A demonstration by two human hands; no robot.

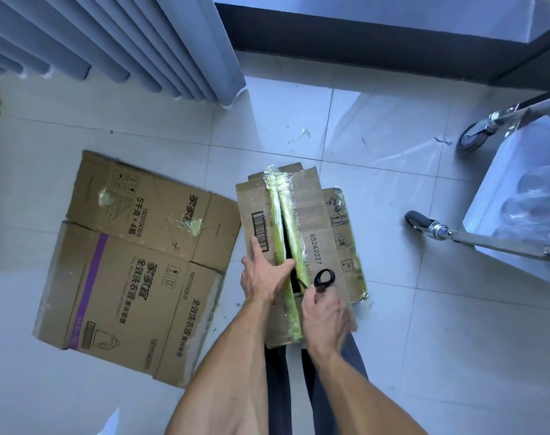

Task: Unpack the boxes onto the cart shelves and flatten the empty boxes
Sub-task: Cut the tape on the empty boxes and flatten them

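A brown cardboard box (pixel 317 221) stands on the tiled floor in front of me, its top flaps edged with yellow-green tape and parted by a dark slit along the middle seam. My left hand (pixel 262 277) rests on the left flap, its thumb at the edge of the slit and the forefinger stretched toward the barcode. My right hand (pixel 325 312) grips black-handled scissors (pixel 324 279) over the near end of the seam; the blades are hidden. A flattened box (pixel 135 262) with a purple stripe lies on the floor to the left.
A metal cart (pixel 515 196) with castor wheels and a white shelf holding clear plastic-wrapped items stands at the right. Grey curtains (pixel 135 42) hang at the upper left, a dark wall base runs along the top. Tape scraps (pixel 303 133) litter the tiles.
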